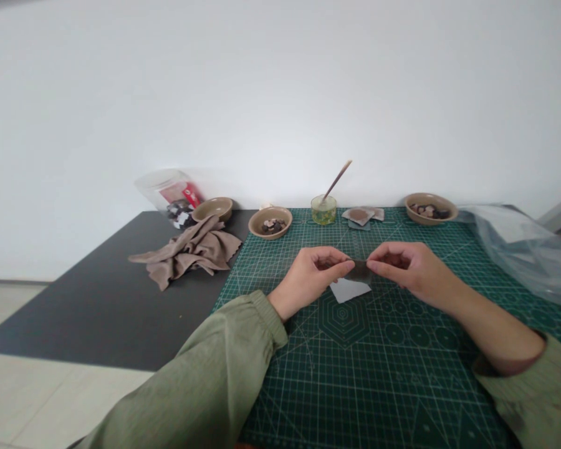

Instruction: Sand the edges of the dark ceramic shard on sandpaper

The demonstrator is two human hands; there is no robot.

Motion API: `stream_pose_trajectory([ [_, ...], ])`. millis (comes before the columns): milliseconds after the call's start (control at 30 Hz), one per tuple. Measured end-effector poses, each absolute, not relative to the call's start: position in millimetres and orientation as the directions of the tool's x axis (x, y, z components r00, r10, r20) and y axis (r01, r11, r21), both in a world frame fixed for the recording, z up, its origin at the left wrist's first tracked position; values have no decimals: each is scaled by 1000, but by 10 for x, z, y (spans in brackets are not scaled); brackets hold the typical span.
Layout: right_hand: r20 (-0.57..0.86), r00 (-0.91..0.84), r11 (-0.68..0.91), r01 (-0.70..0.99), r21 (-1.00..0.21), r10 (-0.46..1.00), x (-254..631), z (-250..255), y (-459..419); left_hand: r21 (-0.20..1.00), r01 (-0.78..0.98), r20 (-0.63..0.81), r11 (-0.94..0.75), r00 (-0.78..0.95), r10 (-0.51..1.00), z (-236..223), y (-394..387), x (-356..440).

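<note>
My left hand point(315, 271) and my right hand point(404, 265) meet over the green cutting mat point(378, 362). Both pinch the ends of a small dark flat piece point(359, 268) stretched between their fingertips, just above the mat. Under it lies a pale square of paper or fabric point(348, 290). Both hands are closed in a pinch; I cannot make out what the dark piece is made of.
Along the mat's far edge stand a tan bowl of small pieces point(270, 222), a glass jar with a stick point(324, 209), a few flat patches point(362, 216) and another tan bowl point(431, 208). A brown cloth point(189, 252), an empty bowl point(214, 208) and a clear bag point(172, 196) lie at the left; plastic sheeting point(518, 249) at the right.
</note>
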State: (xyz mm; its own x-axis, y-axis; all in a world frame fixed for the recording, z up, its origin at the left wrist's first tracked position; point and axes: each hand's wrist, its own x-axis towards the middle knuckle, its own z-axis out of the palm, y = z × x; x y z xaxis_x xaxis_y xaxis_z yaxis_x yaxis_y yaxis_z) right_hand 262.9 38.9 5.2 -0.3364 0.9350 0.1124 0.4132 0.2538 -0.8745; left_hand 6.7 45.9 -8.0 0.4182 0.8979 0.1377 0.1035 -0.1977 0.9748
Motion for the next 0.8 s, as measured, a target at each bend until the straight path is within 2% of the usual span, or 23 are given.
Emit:
stream_pose_trajectory([
  [267, 132, -213, 213, 423, -881, 968, 2684, 118, 416, 929, 237, 172, -285, 406, 897, -78, 506, 15],
  [467, 139, -289, 262, 446, -856, 947, 2306, 725, 725, 853, 364, 251, -375, 343, 905, -117, 515, 31],
  [533, 142, -332, 306, 517, -800, 933, 1964, 976, 938, 837, 384, 261, -389, 344, 902, -143, 510, 59],
  [633, 125, -359, 349, 671, -654, 925, 1334, 1239, 1332, 819, 403, 270, -408, 357, 894, -181, 502, 95],
  [800, 1, -409, 348, 776, -526, 913, 330, 1307, 1989, 828, 402, 245, -391, 369, 897, -232, 503, 132],
])
